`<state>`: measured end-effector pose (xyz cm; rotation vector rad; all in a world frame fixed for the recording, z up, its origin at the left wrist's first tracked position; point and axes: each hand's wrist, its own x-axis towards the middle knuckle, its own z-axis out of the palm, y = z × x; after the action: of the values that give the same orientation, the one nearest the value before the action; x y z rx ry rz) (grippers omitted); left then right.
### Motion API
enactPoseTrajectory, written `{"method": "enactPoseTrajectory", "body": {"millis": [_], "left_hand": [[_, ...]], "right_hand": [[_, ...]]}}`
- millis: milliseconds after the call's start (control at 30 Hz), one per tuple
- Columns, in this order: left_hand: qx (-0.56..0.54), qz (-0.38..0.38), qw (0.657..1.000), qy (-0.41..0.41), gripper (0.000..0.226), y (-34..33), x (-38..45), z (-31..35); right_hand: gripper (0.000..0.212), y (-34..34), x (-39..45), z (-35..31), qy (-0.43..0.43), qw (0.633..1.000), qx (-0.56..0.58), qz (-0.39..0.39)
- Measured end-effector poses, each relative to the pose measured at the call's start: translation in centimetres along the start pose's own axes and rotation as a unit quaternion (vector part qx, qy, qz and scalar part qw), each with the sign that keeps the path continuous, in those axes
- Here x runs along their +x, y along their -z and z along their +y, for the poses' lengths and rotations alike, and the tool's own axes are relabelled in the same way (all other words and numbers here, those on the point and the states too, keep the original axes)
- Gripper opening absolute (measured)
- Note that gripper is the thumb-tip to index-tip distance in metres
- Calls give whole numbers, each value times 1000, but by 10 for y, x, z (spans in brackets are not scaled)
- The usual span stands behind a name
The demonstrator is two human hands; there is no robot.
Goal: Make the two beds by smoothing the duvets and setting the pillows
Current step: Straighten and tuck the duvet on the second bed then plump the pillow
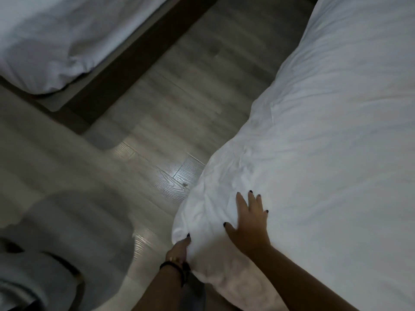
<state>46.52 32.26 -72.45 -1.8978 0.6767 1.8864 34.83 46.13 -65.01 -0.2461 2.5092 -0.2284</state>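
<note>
Down at the corner of the near bed now, and the white duvet (325,135) fills the right side of the view, running long from this corner up and away toward the top right. The left hand (179,248) is at the very corner of it, fingers curled into the cloth where it bunches and hangs over the edge toward the floor (157,104); that grip looks closed on the fabric, though most of the fingers are buried in the fold, so only the thumb side shows. The right hand (249,218) lies flat on top, fingers straight and spread, pressing the cover just beside that corner, holding nothing. So here is what the move turns on: the wrinkles gather between the two hands and just ahead of the flat palm, and the smooth stretch lies farther up the bed's length, away from the person. The right hand is the nearer one to those creases, and by my reading it would sweep up and outward along the long axis while the left hand keeps the corner taut. The second bed (51,41) sits well apart at upper left, across the floor, its dark frame (125,63) showing along the edge. No pillows in view from here.
</note>
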Motion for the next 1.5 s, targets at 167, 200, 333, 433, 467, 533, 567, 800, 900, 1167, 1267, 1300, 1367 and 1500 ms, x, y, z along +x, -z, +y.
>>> {"method": "enactPoseTrajectory", "body": {"millis": [167,200,333,433,467,533,567,800,900,1167,1267,1300,1367,1500], "left_hand": [[-35,-86,995,-21,72,16,-83,17],[-40,-102,993,-35,72,18,-102,20],[-6,-180,981,-77,32,13,-183,21],[27,-209,969,-132,30,5,-236,14],[42,-217,963,-153,33,3,-246,12],[57,-229,953,-188,30,1,-266,4],[53,-241,948,-198,24,0,-276,-1],[-86,-295,943,-130,66,7,-302,-57],[-97,-310,941,-90,82,6,-304,-87],[-153,-324,898,-255,29,-1,-357,-111],[-57,-310,886,-339,20,10,-386,-66],[-32,-276,885,-373,16,15,-392,-47],[51,-165,854,-491,41,22,-394,-15],[274,-94,720,-631,31,6,-403,-32]], "right_hand": [[85,21,-61,-19,92,988,109,-60],[85,28,-76,-25,116,985,95,-87],[96,48,-128,-42,147,982,9,-116],[91,60,-157,-49,150,988,47,6],[82,67,-163,-47,150,985,75,46],[61,91,-178,-44,120,983,111,87],[51,102,-185,-40,106,982,120,100],[25,153,-251,8,63,952,236,186],[12,163,-293,25,71,943,258,197],[13,179,-389,66,48,938,267,215],[30,170,-407,66,47,962,234,133],[37,166,-410,63,47,965,234,106],[43,164,-412,54,42,970,226,85],[45,182,-401,36,27,986,111,124]]}}
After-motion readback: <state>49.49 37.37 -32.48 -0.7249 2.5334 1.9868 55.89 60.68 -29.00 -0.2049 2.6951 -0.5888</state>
